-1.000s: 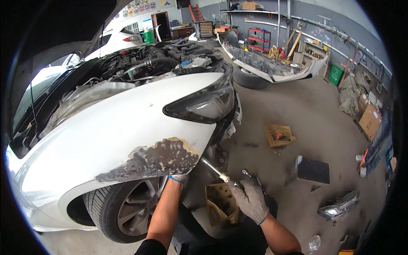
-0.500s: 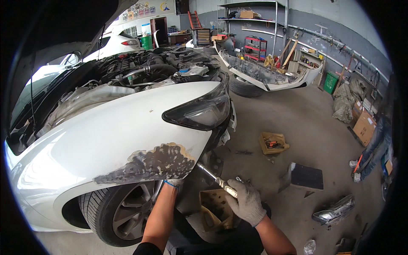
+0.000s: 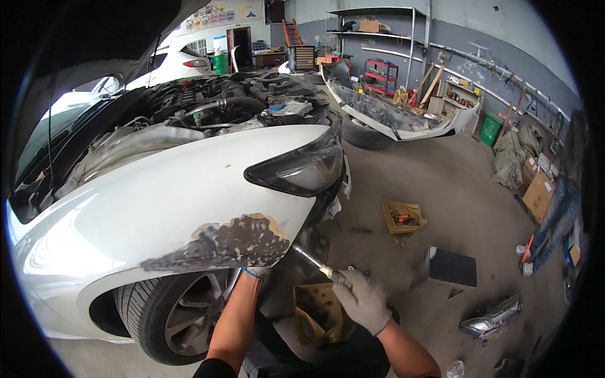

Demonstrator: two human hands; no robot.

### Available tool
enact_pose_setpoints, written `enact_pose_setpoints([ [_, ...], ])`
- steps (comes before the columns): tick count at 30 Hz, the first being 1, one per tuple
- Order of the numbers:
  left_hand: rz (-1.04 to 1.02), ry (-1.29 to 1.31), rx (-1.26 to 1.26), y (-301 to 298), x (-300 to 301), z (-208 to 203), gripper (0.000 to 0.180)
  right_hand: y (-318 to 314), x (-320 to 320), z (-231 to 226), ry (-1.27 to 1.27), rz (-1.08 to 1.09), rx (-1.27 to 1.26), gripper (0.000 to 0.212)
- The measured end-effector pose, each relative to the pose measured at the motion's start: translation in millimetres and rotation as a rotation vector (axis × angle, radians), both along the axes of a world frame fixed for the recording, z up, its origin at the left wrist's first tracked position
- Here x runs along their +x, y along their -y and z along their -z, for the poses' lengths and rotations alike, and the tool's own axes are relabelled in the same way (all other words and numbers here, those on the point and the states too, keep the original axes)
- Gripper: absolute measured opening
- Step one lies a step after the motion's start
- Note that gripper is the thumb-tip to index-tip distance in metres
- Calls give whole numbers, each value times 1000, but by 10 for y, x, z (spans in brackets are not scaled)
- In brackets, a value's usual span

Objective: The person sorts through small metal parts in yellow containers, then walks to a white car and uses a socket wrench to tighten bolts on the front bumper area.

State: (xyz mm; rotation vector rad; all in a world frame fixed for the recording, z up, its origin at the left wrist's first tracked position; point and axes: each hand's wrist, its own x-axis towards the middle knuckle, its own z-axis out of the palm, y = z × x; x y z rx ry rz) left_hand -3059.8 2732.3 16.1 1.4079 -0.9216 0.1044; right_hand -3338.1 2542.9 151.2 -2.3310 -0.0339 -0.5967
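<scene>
My gloved right hand [image 3: 363, 300] is closed round the handle of a hand tool with a long shiny metal shaft [image 3: 311, 258]; its exact kind is unclear. The shaft slants up and left to the front edge of the white fender [image 3: 208, 167], where its far end is hidden. My gloved left hand [image 3: 259, 272] reaches behind the fender's lower edge, above the wheel [image 3: 189, 315], with its fingers out of sight. A sanded patch [image 3: 236, 242] in dark grey, brown and tan covers the fender's lower corner, beneath the headlight [image 3: 302, 170].
A cut-open yellow container [image 3: 309, 293] stands by my knees. Rightward on the floor are a yellow tool bin [image 3: 413, 225], a dark box-like stool [image 3: 450, 267] and a loose headlight [image 3: 495, 320]. A removed bumper [image 3: 384, 120] lies beyond. A person's legs [image 3: 548, 220] show at far right.
My right hand and the tool handle have shifted slightly, and the wrist is a little turned. My left hand stays behind the fender. The whole view has moved a little.
</scene>
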Motion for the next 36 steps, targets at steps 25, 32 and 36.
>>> enact_pose_setpoints([
  [25,-535,413,560,40,-58,-88,19,29,-1,89,168,42,-407,32],
  [32,-523,380,494,116,-115,-151,27,29,62,137,-59,-47,407,27],
  [36,-575,437,531,24,-155,-255,32,39,89,212,193,26,63,24],
])
